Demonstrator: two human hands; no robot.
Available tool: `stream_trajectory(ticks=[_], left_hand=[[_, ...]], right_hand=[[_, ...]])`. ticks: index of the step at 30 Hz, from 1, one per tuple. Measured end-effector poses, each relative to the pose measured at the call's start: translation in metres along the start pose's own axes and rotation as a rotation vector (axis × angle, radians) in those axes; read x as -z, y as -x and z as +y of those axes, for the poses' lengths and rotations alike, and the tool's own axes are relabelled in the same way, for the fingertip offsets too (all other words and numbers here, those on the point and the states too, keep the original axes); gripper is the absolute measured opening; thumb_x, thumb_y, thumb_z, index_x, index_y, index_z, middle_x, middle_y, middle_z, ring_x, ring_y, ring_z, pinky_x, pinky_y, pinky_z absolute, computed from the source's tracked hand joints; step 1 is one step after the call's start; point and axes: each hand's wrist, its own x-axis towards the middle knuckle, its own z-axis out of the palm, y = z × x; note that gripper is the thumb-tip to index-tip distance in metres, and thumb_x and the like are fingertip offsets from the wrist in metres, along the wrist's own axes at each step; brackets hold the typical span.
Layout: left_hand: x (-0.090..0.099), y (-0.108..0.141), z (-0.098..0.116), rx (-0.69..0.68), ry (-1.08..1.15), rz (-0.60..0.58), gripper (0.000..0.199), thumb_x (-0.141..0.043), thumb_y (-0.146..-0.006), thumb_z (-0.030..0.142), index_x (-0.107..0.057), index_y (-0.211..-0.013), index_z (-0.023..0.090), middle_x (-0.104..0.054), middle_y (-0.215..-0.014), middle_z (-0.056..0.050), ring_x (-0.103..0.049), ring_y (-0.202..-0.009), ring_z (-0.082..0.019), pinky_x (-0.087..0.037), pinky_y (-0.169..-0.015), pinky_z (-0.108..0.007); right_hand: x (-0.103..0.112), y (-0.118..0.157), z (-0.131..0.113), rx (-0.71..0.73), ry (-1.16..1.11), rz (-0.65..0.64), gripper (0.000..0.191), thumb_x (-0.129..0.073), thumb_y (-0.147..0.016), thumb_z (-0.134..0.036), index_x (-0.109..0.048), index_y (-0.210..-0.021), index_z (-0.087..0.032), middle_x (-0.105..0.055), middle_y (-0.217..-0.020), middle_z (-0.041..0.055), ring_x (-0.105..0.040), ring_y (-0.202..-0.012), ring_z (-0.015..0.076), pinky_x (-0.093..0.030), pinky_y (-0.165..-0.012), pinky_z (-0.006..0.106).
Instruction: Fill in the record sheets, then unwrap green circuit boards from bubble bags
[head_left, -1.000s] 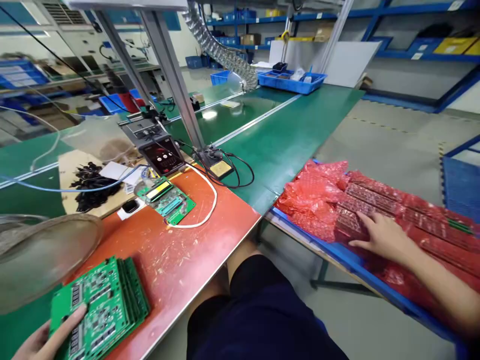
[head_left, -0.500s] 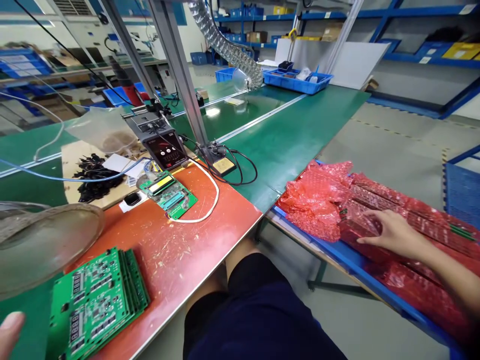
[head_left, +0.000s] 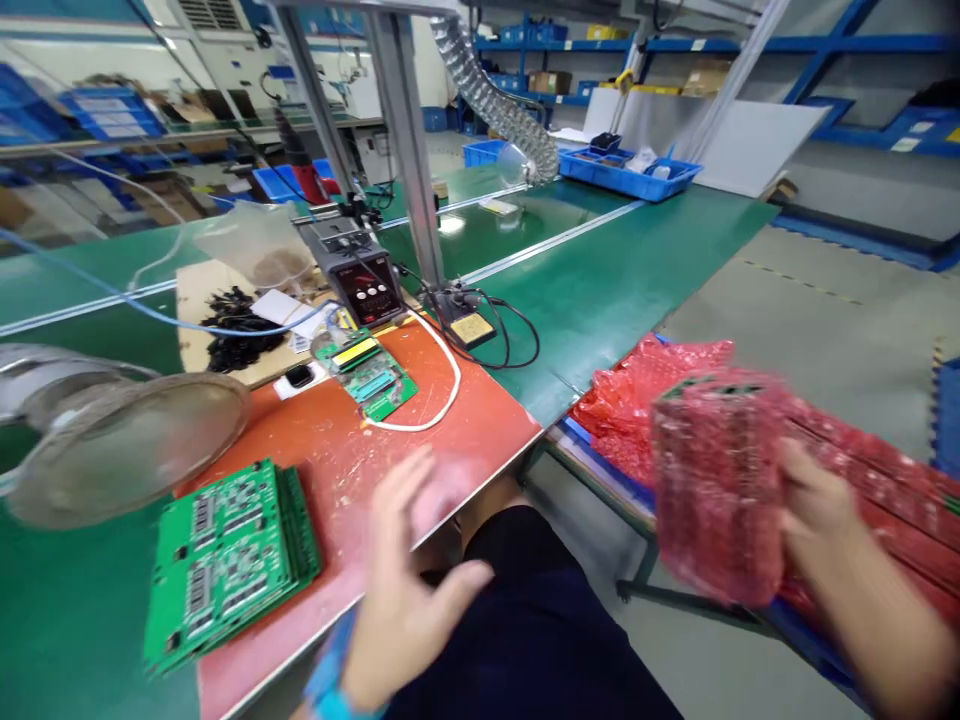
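My right hand (head_left: 814, 500) grips a bundle wrapped in red bubble wrap (head_left: 716, 490), lifted above the blue tray at the right; green board edges show at its top. The bundle is blurred. My left hand (head_left: 409, 590), with a blue band at the wrist, hovers over the front edge of the bench with thumb and fingers apart and nothing in it. Left of that hand, a stack of green circuit boards (head_left: 225, 560) lies on the bench. More red-wrapped bundles (head_left: 862, 450) lie in the tray, partly hidden by my right forearm.
A red mat (head_left: 337, 470) covers the bench front. On it lies a wired board with a yellow display (head_left: 367, 370). Behind stand a soldering station (head_left: 364, 285) and a sponge holder (head_left: 472, 328). A round magnifier (head_left: 135, 450) juts in at left; a metal post (head_left: 409, 150) rises behind.
My right hand has taken hold of a red-wrapped bundle and raised it from the tray. My left hand has come from the lower left edge to the middle, fingers spread. The view has shifted left.
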Motion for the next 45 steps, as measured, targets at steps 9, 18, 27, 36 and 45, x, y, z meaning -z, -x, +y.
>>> stream_trajectory(ticks=[9,18,27,36,45], left_hand=[[-0.037,-0.032,-0.011,0.390,0.578,0.248,0.062,-0.045,-0.086,0.042,-0.014,-0.138,0.026,-0.032,-0.141,-0.006,-0.033,-0.129,-0.020,-0.026,-0.109,-0.039],[0.022,-0.084,-0.025,0.071,-0.414,-0.038,0.042,-0.062,-0.075,0.032,-0.055,-0.114,0.018,-0.055,-0.120,-0.010,-0.046,-0.116,-0.025,-0.034,-0.102,-0.042],[0.045,-0.075,-0.029,-0.295,-0.670,-0.116,0.015,-0.043,-0.088,0.026,-0.055,-0.086,0.017,-0.063,-0.099,-0.006,-0.054,-0.099,-0.017,-0.037,-0.092,-0.036],[0.063,-0.091,0.000,-0.219,-0.861,-0.547,0.042,-0.057,-0.069,0.060,-0.052,-0.070,0.018,-0.056,-0.068,-0.002,-0.045,-0.073,-0.018,-0.031,-0.078,-0.036],[0.054,-0.081,0.007,0.230,-0.793,-0.415,0.056,-0.063,-0.051,0.070,-0.048,-0.061,0.018,-0.052,-0.058,0.002,-0.046,-0.056,-0.014,-0.028,-0.059,-0.027]], right_hand=[[-0.242,0.048,0.049,0.142,0.031,-0.625,0.052,-0.035,-0.086,-0.054,-0.041,-0.129,-0.026,-0.039,-0.137,0.0017,-0.031,-0.130,0.0177,-0.024,-0.110,0.038],[-0.291,0.000,0.038,0.195,0.056,-0.804,0.036,-0.046,-0.083,-0.048,-0.058,-0.097,-0.018,-0.061,-0.104,0.0056,-0.056,-0.098,0.0160,-0.042,-0.091,0.032],[-0.302,0.007,0.042,0.257,0.028,-0.732,0.025,-0.050,-0.079,-0.041,-0.052,-0.077,-0.016,-0.054,-0.075,0.0000,-0.051,-0.072,0.0112,-0.042,-0.070,0.025],[-0.326,0.005,0.042,0.381,0.178,-0.758,0.024,-0.050,-0.079,-0.040,-0.052,-0.074,-0.017,-0.055,-0.074,0.0007,-0.051,-0.073,0.0128,-0.041,-0.070,0.027],[-0.341,0.013,0.037,0.441,0.376,-0.661,0.030,-0.059,-0.069,-0.047,-0.053,-0.066,-0.018,-0.054,-0.071,0.0010,-0.050,-0.071,0.0139,-0.039,-0.069,0.028]])
